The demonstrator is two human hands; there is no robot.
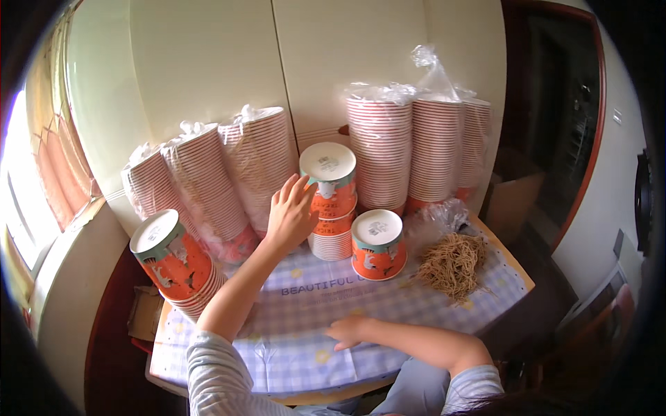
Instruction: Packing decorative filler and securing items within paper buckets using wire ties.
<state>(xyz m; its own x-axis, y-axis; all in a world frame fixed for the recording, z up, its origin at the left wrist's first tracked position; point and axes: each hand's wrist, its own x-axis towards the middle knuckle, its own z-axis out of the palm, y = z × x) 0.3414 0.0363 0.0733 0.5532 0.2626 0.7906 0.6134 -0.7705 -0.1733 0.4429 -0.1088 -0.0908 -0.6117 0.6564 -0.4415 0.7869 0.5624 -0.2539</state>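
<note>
My left hand (294, 211) reaches to the upside-down stack of orange paper cups (334, 201) at the table's middle. Its fingers are stretched out along the left side of the top cup, not wrapped round it; whether they touch it I cannot tell. Over the checked tablecloth (298, 347) near the front is my right hand (349, 331), holding nothing, its thumb and fingers apart. A single orange and green paper cup (379, 253) stands upside down right of the middle stack. Another inverted cup stack (173, 260) leans at the table's left edge.
Bagged cup stacks stand along the back, a left group (201, 177) and a taller right group (378, 149). A heap of tan paper strips (454, 267) lies at the right beside crumpled clear plastic (444, 216). A cardboard box (515, 197) sits beyond the table's right side.
</note>
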